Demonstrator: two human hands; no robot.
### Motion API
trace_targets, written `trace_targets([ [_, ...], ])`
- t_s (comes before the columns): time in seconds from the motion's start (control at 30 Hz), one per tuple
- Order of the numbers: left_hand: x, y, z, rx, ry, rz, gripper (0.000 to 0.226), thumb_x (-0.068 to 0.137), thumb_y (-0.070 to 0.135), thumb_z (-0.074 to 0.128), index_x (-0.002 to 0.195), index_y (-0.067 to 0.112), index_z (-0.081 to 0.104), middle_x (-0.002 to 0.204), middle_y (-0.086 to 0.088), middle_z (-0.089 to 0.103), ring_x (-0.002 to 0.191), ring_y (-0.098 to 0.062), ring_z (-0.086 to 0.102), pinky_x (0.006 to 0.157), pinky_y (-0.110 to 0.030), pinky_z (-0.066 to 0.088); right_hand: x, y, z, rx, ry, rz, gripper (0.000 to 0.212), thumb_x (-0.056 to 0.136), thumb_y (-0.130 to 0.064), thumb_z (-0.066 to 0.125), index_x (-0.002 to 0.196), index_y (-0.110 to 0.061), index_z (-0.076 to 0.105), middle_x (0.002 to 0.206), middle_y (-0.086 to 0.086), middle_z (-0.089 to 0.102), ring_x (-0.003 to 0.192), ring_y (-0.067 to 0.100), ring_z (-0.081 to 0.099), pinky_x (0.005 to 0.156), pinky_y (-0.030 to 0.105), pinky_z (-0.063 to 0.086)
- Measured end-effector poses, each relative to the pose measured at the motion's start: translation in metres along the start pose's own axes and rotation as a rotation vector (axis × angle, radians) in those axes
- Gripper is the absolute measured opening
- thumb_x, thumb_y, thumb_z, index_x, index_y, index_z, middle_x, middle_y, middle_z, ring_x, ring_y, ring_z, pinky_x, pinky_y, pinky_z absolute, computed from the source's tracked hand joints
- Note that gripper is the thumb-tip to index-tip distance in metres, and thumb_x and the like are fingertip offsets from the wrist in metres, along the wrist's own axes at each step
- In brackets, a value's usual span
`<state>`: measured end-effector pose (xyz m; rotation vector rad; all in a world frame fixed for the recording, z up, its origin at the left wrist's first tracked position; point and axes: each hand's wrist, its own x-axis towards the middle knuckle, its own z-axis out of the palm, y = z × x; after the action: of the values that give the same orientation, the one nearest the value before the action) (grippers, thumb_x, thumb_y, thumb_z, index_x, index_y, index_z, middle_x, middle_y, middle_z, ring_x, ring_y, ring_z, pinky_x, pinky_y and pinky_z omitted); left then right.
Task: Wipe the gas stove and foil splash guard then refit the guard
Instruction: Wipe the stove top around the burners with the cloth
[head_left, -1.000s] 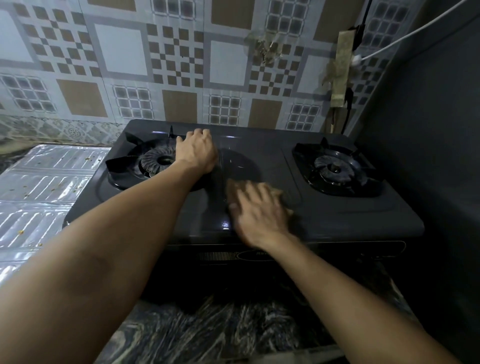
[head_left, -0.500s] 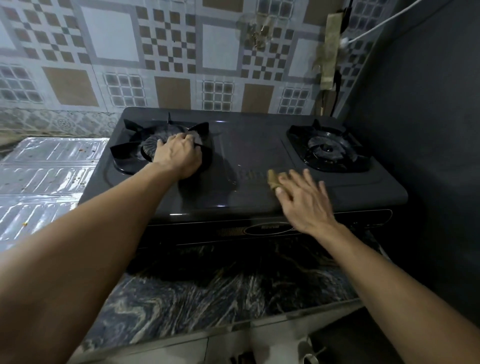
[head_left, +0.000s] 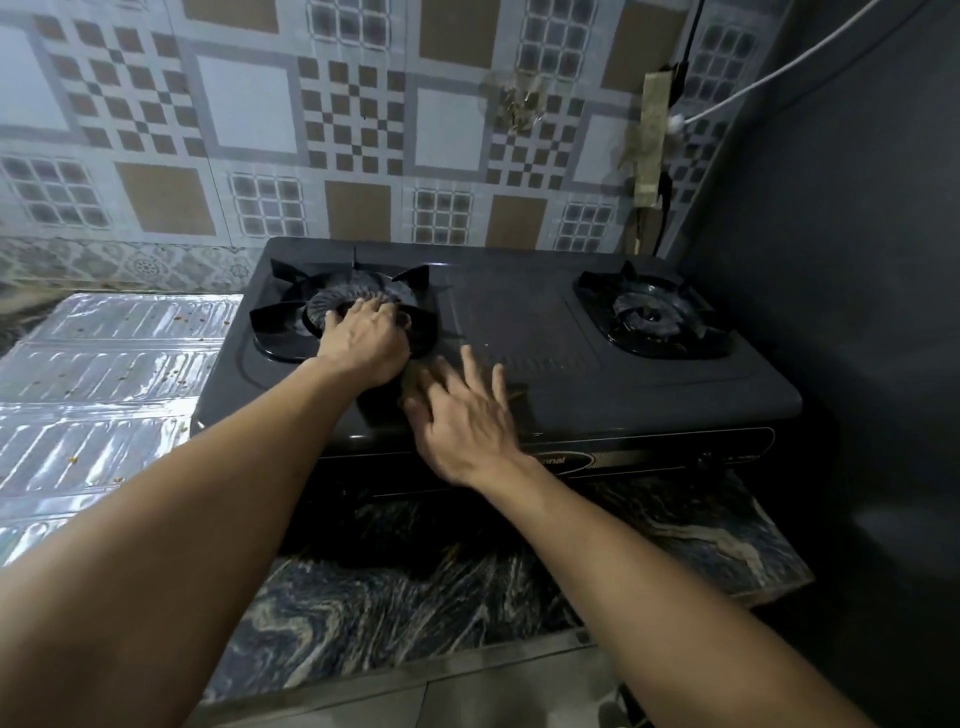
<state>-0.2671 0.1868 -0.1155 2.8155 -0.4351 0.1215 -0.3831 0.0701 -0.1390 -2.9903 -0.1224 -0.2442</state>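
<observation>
Head view gives us a dark grey, matt metal two-burner gas stove (head_left: 597, 374) standing on a dark marbled stone counter (head_left: 395, 603) with pale swirling veins. Our left hand (head_left: 366, 340) rests on the left burner's black pan support (head_left: 270, 325), a ring of angular prongs around a ribbed round burner head; its fingers lie curled together over the ring's near right side, though whether they actually clamp a prong we cannot tell. Our right hand (head_left: 462, 415) lies flat on the stove top just beside the left one, fingers straight and spread apart, pressing down a tan-coloured cloth or pad (head_left: 413, 376), of which only a blurred edge shows beside the fingers. The right burner (head_left: 652, 314) sits well apart from both hands, its black pronged support intact around a ribbed head. Between the burners the stove top carries a shallow rectangular panel with faint ridged lines. On the glossy black front strip an oval badge (head_left: 566, 460) shows letters ending in "nal"; the rest is hidden by our right wrist. The silver foil splash guard (head_left: 104, 395) lies flat on the counter to the left of the stove, touching or just beside its left edge; it is creased into ribbed panels and speckled with small yellowish crumbs. Behind stands a wall of patterned tiles (head_left: 332, 130) in grey, white and brown squares. A white cable (head_left: 769, 78) runs across the dark grey right wall.
</observation>
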Motion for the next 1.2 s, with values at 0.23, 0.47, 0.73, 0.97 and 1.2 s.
trace_targets([
  [0.23,0.0,0.002,-0.006,0.182,-0.221,-0.052,0.066,0.1,0.043,0.018,0.155,0.01,0.001,0.163,-0.001,-0.01,0.149,-0.015,-0.015,0.116,-0.058,-0.007,-0.033,0.081,-0.009,-0.042,0.056,0.147,0.056,0.1,-0.044,0.02,0.148,-0.018,0.032,0.159,0.0,0.025,0.15,0.023,0.004,0.118,0.057,-0.001],
  [0.47,-0.008,0.033,-0.002,0.271,-0.152,-0.162,0.072,0.098,0.051,0.016,0.154,0.008,0.003,0.163,-0.008,-0.006,0.149,-0.022,-0.013,0.113,-0.065,-0.007,-0.051,0.193,-0.029,-0.085,0.092,0.502,0.054,0.102,-0.041,0.022,0.147,-0.015,0.035,0.157,0.002,0.031,0.147,0.027,0.017,0.118,0.053,0.011],
  [0.73,-0.003,0.12,0.024,0.098,-0.108,0.181,0.057,0.101,0.035,0.031,0.15,0.005,0.027,0.161,-0.007,0.018,0.15,-0.022,0.005,0.117,-0.058,0.005,-0.063,0.174,-0.013,-0.018,0.166,0.118,0.063,0.096,-0.05,0.016,0.145,-0.018,0.04,0.153,-0.001,0.038,0.146,0.021,0.022,0.12,0.052,0.006],
  [0.97,-0.01,0.189,0.05,0.037,-0.211,0.272,0.051,0.102,0.028,0.029,0.148,0.005,0.031,0.16,-0.009,0.021,0.15,-0.024,0.01,0.118,-0.053,0.011,-0.069,0.274,-0.037,-0.027,0.105,0.423,0.056,0.101,-0.047,0.019,0.148,-0.022,0.033,0.158,-0.006,0.027,0.15,0.021,0.006,0.115,0.063,0.001],
  [1.2,-0.029,0.225,0.078,0.065,-0.192,0.249,0.054,0.104,0.029,0.027,0.15,0.002,0.022,0.162,-0.01,0.013,0.15,-0.025,0.005,0.118,-0.051,0.008,-0.077,0.331,-0.057,0.064,0.092,0.653,0.053,0.1,-0.044,0.018,0.147,-0.025,0.034,0.159,-0.008,0.023,0.149,0.027,-0.003,0.113,0.066,-0.001],
])
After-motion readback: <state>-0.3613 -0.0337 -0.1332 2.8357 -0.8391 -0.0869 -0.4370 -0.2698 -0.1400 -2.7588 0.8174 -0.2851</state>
